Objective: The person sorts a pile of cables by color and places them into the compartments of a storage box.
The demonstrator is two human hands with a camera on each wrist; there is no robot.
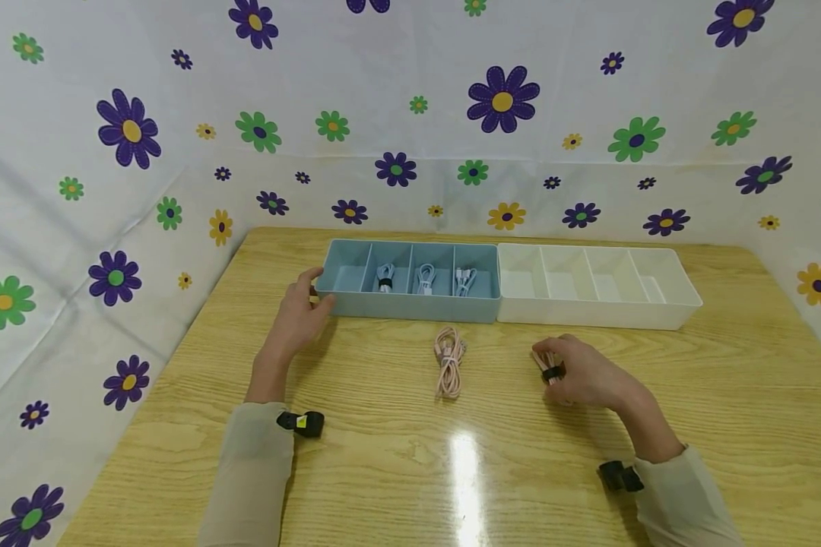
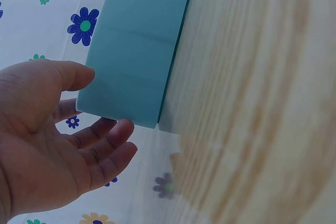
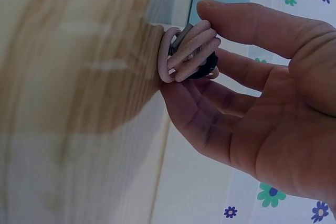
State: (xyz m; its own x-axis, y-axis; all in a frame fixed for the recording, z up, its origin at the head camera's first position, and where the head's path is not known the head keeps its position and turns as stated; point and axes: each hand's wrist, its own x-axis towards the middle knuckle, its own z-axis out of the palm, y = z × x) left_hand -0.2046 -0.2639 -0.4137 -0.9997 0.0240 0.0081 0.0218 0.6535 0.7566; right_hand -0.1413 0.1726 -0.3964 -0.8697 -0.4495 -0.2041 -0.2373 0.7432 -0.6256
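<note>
My right hand (image 1: 588, 374) grips a bundled pink cable (image 3: 191, 53) bound with a black strap, low over the table. In the right wrist view the thumb and fingers lie on opposite sides of the coils. At the left end of a blue divided box (image 1: 410, 305), my left hand (image 1: 299, 315) rests with relaxed, slightly bent fingers at the corner. The left wrist view shows its thumb by the box's edge. Between the hands, a second bundled pink cable (image 1: 448, 365) lies on the table. Light blue cables (image 1: 426, 279) sit one bundle each in three of the blue box's compartments; the leftmost holds none.
A white divided box (image 1: 588, 312) stands end to end with the blue one, to its right. Both are on a wooden table (image 1: 383, 471) toward its back edge. Flower-printed cloth (image 1: 410, 76) hangs behind and at the sides.
</note>
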